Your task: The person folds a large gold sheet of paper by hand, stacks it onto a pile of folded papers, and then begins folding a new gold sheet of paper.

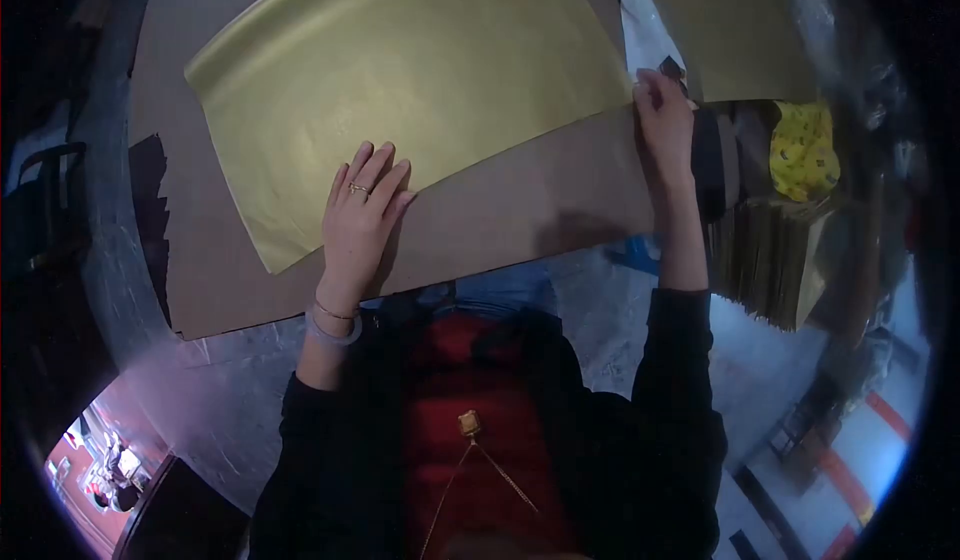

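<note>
A large gold-coloured sheet, smooth and slightly shiny, lies on a brown board. Its left end curves up a little at the far corner. My left hand rests flat on the sheet's near edge, fingers stretched out, a ring on one finger. At the sheet's right near corner, my right hand has thumb and fingers closed on the edge. A small dark piece shows just behind the right fingers, and a whitish strip runs away beyond them.
Another olive-gold sheet lies at the upper right. Below it are a yellow patterned cloth or bag and a thick stack of sheets. Dark ragged-edged material sticks out at the board's left. A blue object is under the board's edge.
</note>
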Demonstrator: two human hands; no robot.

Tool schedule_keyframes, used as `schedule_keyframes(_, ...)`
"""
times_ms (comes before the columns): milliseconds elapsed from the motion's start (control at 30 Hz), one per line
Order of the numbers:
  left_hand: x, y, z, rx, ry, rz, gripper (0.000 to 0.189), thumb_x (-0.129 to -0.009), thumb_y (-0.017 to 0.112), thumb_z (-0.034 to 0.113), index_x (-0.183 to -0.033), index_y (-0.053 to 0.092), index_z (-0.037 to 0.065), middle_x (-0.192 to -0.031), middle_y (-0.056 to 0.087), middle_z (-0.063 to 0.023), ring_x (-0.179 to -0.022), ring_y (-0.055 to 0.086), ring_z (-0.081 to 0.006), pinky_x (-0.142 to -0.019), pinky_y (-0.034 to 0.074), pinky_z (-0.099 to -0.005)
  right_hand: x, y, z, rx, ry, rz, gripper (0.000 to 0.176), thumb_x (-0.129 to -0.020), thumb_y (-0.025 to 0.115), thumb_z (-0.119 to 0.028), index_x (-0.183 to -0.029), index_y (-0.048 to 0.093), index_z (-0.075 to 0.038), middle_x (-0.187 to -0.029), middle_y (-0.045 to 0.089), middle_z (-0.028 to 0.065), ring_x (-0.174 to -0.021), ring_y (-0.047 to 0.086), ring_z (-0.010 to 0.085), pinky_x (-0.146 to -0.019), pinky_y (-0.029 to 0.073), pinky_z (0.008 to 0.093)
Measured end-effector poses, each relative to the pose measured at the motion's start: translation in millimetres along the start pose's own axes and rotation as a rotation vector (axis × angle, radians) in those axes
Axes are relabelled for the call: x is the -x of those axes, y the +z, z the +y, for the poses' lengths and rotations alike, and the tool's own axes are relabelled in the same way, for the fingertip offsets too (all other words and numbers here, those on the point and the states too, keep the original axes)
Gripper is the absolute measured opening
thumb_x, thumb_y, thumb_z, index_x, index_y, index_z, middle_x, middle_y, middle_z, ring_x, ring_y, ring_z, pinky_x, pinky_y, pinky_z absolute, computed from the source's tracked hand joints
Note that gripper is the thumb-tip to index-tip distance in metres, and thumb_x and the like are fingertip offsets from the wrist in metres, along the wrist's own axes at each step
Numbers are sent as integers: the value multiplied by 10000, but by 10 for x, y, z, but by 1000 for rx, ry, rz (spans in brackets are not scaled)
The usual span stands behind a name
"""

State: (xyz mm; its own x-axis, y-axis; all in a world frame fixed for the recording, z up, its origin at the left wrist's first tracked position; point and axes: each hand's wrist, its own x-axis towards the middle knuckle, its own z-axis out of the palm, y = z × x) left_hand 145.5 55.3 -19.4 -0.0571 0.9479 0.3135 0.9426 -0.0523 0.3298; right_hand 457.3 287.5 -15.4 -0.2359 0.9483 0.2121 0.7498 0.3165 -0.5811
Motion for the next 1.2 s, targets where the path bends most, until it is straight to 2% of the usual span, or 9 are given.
schedule_keyframes(533, -16, -32, 7, 0, 3, -27, 335, -791, 683, 224, -1107, 624, 130, -1285, 536, -41, -1241, 478, -280, -993, 410, -467, -4, -28, -23, -72, 19, -30, 251, -892, 553, -108, -1125, 612, -37, -925, 627, 147, -837, 619, 249, -758, 486, 347)
schedule_keyframes(767, -22, -25, -4, 22, 5, -12, 333, -789, 687, 226, -1100, 630, 122, -1279, 547, -51, -1235, 485, -285, -983, 420, -464, -37, -119, -141, 29, -54, 144, 219, -916, 541, -113, -1098, 631, -32, -920, 633, 126, -852, 614, 219, -767, 475, 315)
schedule_keyframes(833, -24, -18, 5, 14, 7, -6, 337, -787, 689, 226, -1101, 628, 122, -1280, 547, -53, -1235, 485, -286, -982, 422, -462, 10, -142, -293, -302, 172, 91, 202, -921, 526, -79, -1087, 629, -25, -943, 626, 114, -886, 603, 217, -784, 469, 298)
schedule_keyframes(867, -28, 2, 9, 29, 12, 7, 337, -786, 687, 220, -1101, 623, 119, -1272, 550, -55, -1229, 489, -287, -979, 424, -460, 38, -135, -282, -309, 169, 81, 202, -921, 526, -79, -1087, 629, -25, -943, 626, 114, -886, 603, 217, -784, 469, 298)
schedule_keyframes(933, -41, -34, 22, 35, 9, -10, 331, -784, 684, 201, -1094, 608, 113, -1244, 554, -61, -1217, 490, -284, -976, 422, -455, 61, -26, -321, -173, -191, 96, 192, -920, 521, -55, -1074, 632, -25, -989, 609, 107, -930, 585, 203, -799, 461, 282)
schedule_keyframes(967, -48, -15, 22, 47, 21, -7, 324, -793, 673, 202, -1095, 600, 112, -1241, 550, -65, -1215, 486, -289, -978, 416, -455, 114, 2, -430, -148, -189, 8, 186, -920, 531, -75, -1070, 630, -25, -1055, 602, 110, -975, 579, 225, -826, 461, 305)
schedule_keyframes(1033, -24, -37, 28, 39, 4, -16, 304, -811, 658, 204, -1091, 595, 102, -1239, 541, -75, -1209, 485, -299, -978, 417, -447, 172, 161, -488, 23, -485, -35, 186, -918, 543, -91, -1068, 634, -32, -1106, 603, 103, -1005, 577, 265, -855, 459, 344)
schedule_keyframes(1067, -21, -55, 60, 27, -10, -21, 291, -822, 653, 204, -1085, 599, 94, -1241, 536, -82, -1205, 489, -303, -976, 423, -439, 219, 186, -539, 80, -516, -166, 235, -931, 523, -129, -1138, 613, -63, -1262, 547, 103, -1153, 519, 302, -972, 403, 396)
schedule_keyframes(1200, -25, 2, 12, 51, -33, -17, 292, -831, 634, 216, -1091, 587, 94, -1224, 534, -78, -1222, 463, -291, -994, 397, -427, 399, 418, -952, 207, -713, -309, 323, -950, 490, -170, -1262, 545, -107, -1408, 432, 86, -1302, 402, 277, -1081, 292, 438)
